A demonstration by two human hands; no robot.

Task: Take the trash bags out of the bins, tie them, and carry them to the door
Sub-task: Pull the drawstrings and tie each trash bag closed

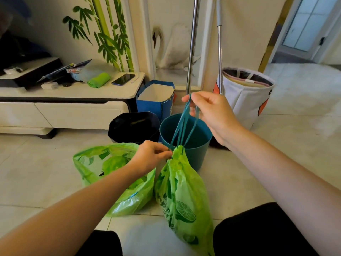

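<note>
Head cam, the only view here. Your right hand (pixel 208 111) is up around 12 o'clock from the green trash bag (pixel 182 193), fingers curled in with the teal drawstring (pixel 181 126) loops pinched between thumb and fingertips, so it's closed tight on the strings, which run taut down to the bag's neck. Your left hand (pixel 150 157) is right at that gathered neck, fingertips bunched and pinching the plastic where the strings come out, pretty much closed with just the cinched top in it.

The bag itself hangs or stands low centre, between your knees, mouth drawn closed, lime print on the side. At about 9 o'clock from it, touching it, a second green bag (pixel 103 169) sits on the tile floor (pixel 258 172) with its mouth gaping open.

Just behind the strings, at 12 o'clock from the tied bag, is the teal bin (pixel 195 137), no liner showing inside. At 10 o'clock from that one is a black bin (pixel 132 126). Further back a blue paper bag (pixel 156 98) stands against the wall, a white fabric hamper (pixel 245 95) is off at 2 o'clock, and two metal poles (pixel 191 52) lean up behind your right hand. A phone (pixel 123 79) lies on the low white cabinet (pixel 73 93) at 10 o'clock.
</note>
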